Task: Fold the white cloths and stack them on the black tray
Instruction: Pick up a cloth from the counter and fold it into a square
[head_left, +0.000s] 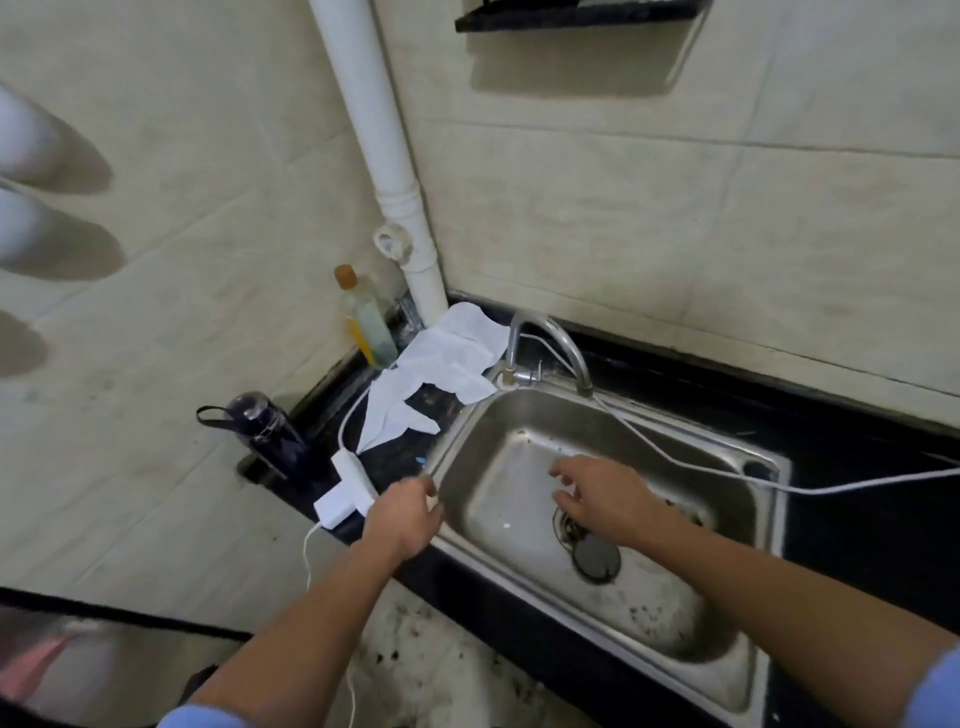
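No legible text or label, even on bottle (367, 325) or charger (340, 499).

Black counter (857, 519), white cloths (447, 358), bottles (366, 322), adapter (343, 491)

A home kitchen: steel sink (737, 470) with tap (550, 345), black counter (857, 525), tiled walls (675, 218).

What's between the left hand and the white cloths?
Head view: between left hand and white cloths, just dark counter beside the sink rim, bearing a small blue object.
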